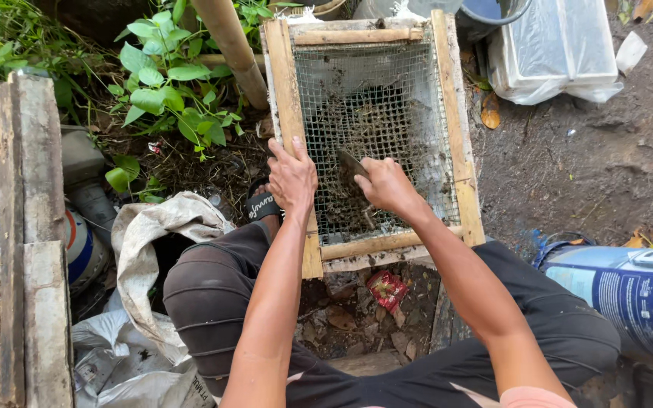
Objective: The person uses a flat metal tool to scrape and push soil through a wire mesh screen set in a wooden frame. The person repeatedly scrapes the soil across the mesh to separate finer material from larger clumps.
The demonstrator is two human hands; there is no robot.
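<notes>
Both hands work a wooden sieve [455,128] holding soil: left hand [292,177] grips its frame, right hand [387,185] a scraper [349,165].

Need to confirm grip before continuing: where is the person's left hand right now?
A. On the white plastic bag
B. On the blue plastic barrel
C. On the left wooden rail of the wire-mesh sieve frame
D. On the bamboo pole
C: the left hand rests on the left wooden rail of the wire-mesh sieve frame, fingers over its edge.

Open mesh [387,106] between wooden frame rails [455,121], bamboo pole [232,45] leftward.

Bare forearms, blk trousers, blk sandal [262,205]
</notes>
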